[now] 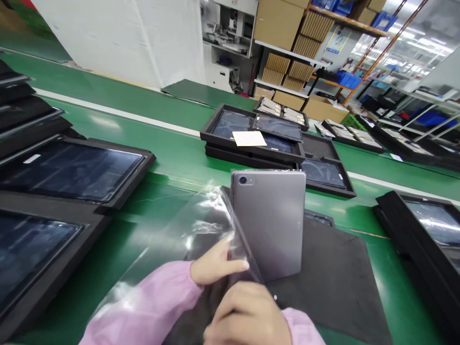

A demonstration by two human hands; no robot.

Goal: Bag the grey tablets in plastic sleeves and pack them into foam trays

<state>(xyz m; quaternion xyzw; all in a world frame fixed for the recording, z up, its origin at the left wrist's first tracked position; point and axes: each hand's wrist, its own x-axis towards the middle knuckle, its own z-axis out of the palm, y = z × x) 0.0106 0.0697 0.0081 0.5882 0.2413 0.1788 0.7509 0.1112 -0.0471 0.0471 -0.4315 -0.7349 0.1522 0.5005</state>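
Note:
A grey tablet [269,223] stands nearly upright, its back and camera towards me, its lower edge at a dark foam sheet [330,278]. To its left spreads a clear plastic film [204,225], glossy and creased, its edge slanting down across the tablet's left side. My left hand [213,263] reaches in beneath the film, thumb stretched out apart from the fingers, whose tips are partly veiled by glare. Closer to me, my right hand [247,316] is closed, blurred, where the film's edge runs down to it. Its fingertips are hidden. Pink sleeves cover both arms.
Black trays with dark screens [79,167] are stacked at the left. Beyond the tablet, more trays [251,148] carry screens and a pale card [249,139]. Another tray [427,225] lies at the right on the green bench [172,143]. Shelves with cardboard boxes [278,24] rise behind.

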